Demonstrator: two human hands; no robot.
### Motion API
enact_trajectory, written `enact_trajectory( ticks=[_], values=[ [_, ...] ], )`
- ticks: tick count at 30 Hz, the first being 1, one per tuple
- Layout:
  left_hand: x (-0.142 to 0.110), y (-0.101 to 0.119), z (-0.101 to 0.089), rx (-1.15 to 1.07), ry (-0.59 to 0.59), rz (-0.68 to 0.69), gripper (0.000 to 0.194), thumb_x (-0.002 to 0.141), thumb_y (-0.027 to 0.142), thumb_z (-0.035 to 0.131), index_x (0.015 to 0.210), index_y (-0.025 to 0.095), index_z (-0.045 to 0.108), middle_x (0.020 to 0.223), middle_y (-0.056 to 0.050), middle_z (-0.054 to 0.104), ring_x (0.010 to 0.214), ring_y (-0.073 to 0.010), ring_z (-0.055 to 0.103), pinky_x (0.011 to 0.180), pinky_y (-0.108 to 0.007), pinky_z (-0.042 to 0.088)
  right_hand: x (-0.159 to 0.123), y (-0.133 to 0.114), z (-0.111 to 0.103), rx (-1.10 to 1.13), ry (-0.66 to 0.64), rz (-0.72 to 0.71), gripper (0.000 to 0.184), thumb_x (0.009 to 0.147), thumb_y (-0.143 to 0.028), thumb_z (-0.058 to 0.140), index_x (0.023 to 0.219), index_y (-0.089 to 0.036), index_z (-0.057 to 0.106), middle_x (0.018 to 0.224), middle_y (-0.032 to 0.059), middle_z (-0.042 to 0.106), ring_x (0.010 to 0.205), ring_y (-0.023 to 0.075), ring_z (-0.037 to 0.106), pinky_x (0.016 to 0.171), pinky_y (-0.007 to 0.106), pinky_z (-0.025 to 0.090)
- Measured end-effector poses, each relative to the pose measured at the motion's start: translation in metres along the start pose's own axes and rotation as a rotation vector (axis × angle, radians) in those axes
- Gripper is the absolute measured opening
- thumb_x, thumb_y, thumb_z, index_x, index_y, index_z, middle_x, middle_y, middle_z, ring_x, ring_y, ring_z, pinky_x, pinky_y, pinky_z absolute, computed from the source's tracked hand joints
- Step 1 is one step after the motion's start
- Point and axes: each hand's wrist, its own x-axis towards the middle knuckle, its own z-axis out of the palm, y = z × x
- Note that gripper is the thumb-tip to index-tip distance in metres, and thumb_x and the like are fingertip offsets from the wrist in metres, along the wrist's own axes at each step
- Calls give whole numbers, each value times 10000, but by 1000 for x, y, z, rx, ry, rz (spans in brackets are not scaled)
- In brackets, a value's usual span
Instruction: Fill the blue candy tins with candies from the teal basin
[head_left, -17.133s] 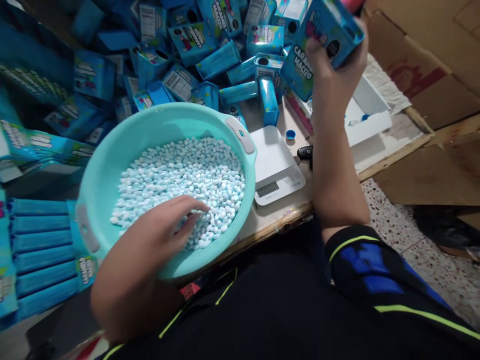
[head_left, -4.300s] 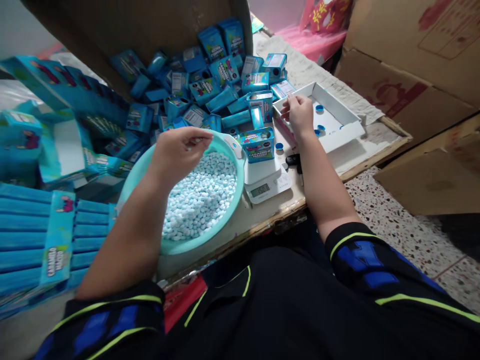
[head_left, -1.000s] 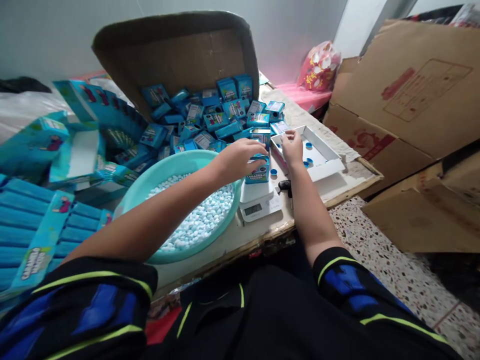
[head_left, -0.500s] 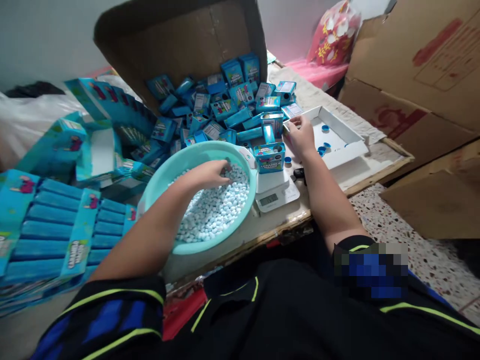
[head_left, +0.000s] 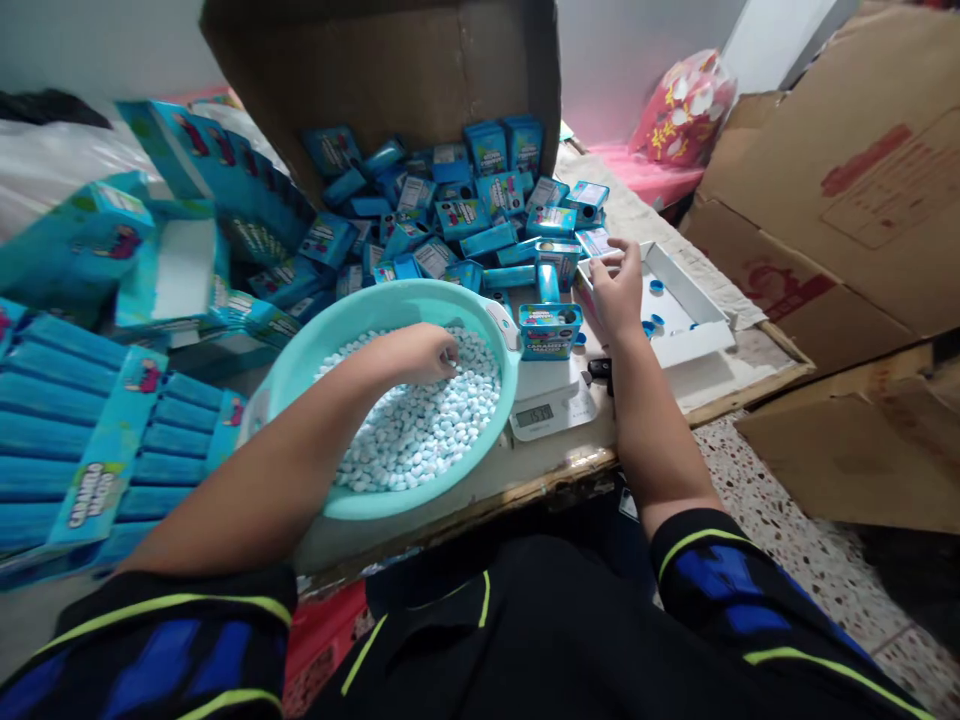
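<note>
While blue packs (head_left: 52,410) lie stacked side by side at the far left, here comes the turquoise bowl (head_left: 390,505) on the table (head_left: 491,490), and inside it spreads a bed of pale blue and white candies (head_left: 405,440). Right in there is the left hand (head_left: 427,355), fingers curled down against the candies; whether they are closed on any, I cannot tell from here! Behind the bowl, a heap of small blue boxes (head_left: 487,240) spills from a cardboard box (head_left: 469,65). Just beside the bowl's right handle sits the white scale (head_left: 562,410), digits on its display, one labelled box (head_left: 551,335) standing upright on its plate. On to the right hand (head_left: 619,295), raised by the near left edge of a white tray (head_left: 697,345), its fingers loosely bent and parted; contact with the rim is hard to judge. Blue caps (head_left: 657,287) lie in that tray, a red bag (head_left: 682,115) rests farther back, and a big carton (head_left: 817,210) closes the right side.
</note>
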Motion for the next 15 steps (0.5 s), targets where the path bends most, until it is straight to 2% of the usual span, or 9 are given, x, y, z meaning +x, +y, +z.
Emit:
enact_trajectory(
  ticks=[4,8,11,15],
  values=[
    [-4,-9,-7,-83,77,23,195,822,270,693,950,180,810,946,-65,794,818,-238,675,732,-317,465,-6,-6,-1,23,25,14,369,949,-388,591,1286,-270,503,1096,79,641,925,242,696,895,475,607],
    [-10,-13,-17,-127,287,17,257,871,341,625,975,196,809,958,-78,803,845,-231,706,716,-313,478,-7,-5,-2,22,53,27,353,940,-358,574,1272,-258,507,1083,81,645,912,235,695,889,466,612],
    [-15,-8,-23,-151,372,16,273,868,349,632,996,199,821,924,-71,801,818,-219,717,733,-321,508,-5,0,0,10,47,26,346,937,-343,589,1263,-260,508,1084,83,658,920,240,695,896,480,616],
    [-22,4,-33,-116,426,35,244,844,313,650,972,209,829,896,-55,798,838,-218,727,768,-320,529,-3,4,3,-4,24,40,325,935,-328,607,1237,-252,515,1066,77,664,913,236,687,906,488,614]
  ],
)
